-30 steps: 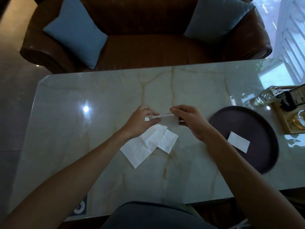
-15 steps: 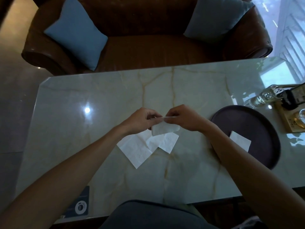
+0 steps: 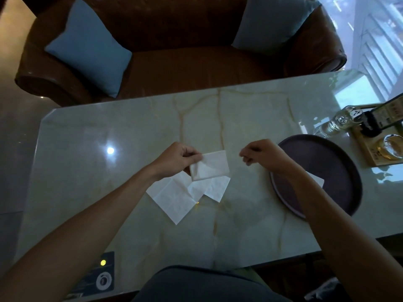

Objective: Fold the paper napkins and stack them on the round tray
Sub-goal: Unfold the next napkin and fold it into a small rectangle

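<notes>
The left hand (image 3: 174,161) now carries the folded napkin (image 3: 209,165) alone, its grip pinching the napkin's left edge between thumb and fingers, so the white rectangle hangs just above the table (image 3: 87,149). Half a second ago both hands met at the top of this napkin, pressing the fold; a second ago it was only a thin strip stretched between them. The fold looks finished (judging by the neat rectangle), which means the next step is likely the transfer to the tray.

Beneath and just in front of the held napkin lie the loose napkins (image 3: 174,197), overlapping flat on the table, not yet folded; they sit where they did before.

The right hand (image 3: 265,154) has let go and drawn away to the right, now apart from the napkin and hovering at the near-left rim of the round tray (image 3: 340,171). Its grip is loosely curled and holds nothing. On the tray, one folded napkin (image 3: 319,180) peeks out from behind the right wrist, as earlier, so the stack stands at one.
</notes>
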`<state>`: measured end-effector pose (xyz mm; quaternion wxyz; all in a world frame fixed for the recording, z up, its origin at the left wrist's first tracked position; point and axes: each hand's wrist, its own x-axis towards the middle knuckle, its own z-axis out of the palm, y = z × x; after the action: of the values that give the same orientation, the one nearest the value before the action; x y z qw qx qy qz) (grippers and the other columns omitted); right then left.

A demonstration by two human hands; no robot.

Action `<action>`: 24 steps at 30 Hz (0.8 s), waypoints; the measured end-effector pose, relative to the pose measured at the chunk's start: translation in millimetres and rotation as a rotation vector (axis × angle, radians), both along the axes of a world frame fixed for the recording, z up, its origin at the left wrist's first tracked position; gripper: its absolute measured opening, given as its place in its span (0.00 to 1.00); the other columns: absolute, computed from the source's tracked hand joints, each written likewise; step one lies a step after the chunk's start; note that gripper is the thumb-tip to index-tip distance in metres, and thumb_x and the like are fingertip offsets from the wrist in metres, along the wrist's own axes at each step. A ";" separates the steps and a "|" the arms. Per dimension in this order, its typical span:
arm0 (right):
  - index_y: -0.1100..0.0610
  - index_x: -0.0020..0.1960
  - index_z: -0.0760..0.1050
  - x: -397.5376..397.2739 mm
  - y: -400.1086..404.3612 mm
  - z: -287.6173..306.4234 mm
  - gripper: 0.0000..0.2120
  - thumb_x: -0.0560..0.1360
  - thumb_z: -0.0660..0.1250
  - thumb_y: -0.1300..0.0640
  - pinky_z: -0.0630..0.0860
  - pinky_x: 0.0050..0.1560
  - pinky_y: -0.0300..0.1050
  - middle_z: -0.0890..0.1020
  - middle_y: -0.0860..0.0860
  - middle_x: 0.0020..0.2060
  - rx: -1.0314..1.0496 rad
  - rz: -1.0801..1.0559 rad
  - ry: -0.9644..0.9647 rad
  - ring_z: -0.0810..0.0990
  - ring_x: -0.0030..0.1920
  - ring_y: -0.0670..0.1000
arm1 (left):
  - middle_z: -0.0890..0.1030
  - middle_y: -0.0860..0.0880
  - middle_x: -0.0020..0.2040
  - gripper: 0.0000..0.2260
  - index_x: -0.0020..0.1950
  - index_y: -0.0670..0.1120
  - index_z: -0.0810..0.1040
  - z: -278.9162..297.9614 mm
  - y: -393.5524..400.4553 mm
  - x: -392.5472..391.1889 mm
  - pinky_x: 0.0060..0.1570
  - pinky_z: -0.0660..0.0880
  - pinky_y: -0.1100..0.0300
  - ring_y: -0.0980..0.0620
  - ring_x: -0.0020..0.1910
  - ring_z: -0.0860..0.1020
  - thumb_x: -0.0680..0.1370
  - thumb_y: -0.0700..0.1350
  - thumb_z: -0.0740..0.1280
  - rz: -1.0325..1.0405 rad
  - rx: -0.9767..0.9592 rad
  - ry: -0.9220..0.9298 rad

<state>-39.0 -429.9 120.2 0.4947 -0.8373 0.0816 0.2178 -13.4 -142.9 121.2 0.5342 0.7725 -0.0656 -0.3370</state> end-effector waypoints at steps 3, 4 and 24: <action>0.63 0.58 0.81 -23.8 -15.3 -7.1 0.13 0.80 0.67 0.54 0.79 0.59 0.54 0.86 0.61 0.51 0.177 -0.138 0.137 0.85 0.48 0.55 | 0.88 0.44 0.46 0.08 0.54 0.40 0.85 -2.5 -10.0 -1.4 0.42 0.81 0.60 0.50 0.42 0.86 0.81 0.43 0.68 -0.024 -0.021 0.041; 0.62 0.60 0.80 -32.4 -16.5 -9.4 0.14 0.80 0.67 0.53 0.78 0.60 0.54 0.85 0.60 0.54 0.253 -0.167 0.181 0.85 0.52 0.55 | 0.87 0.43 0.47 0.09 0.54 0.40 0.85 -2.8 -16.5 -1.7 0.42 0.81 0.60 0.49 0.43 0.86 0.81 0.44 0.68 -0.040 -0.021 0.050; 0.65 0.50 0.82 -121.9 -141.9 -64.7 0.07 0.78 0.70 0.61 0.81 0.54 0.52 0.83 0.56 0.42 0.475 -0.789 0.112 0.83 0.45 0.53 | 0.84 0.43 0.44 0.09 0.55 0.37 0.80 -76.1 -239.0 -28.1 0.40 0.83 0.59 0.50 0.40 0.82 0.76 0.35 0.73 0.116 -0.099 0.363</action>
<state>-161.0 -571.9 55.5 0.7128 -0.5927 0.3685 0.0703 -41.5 -381.9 45.0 0.5930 0.6744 0.0600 -0.4357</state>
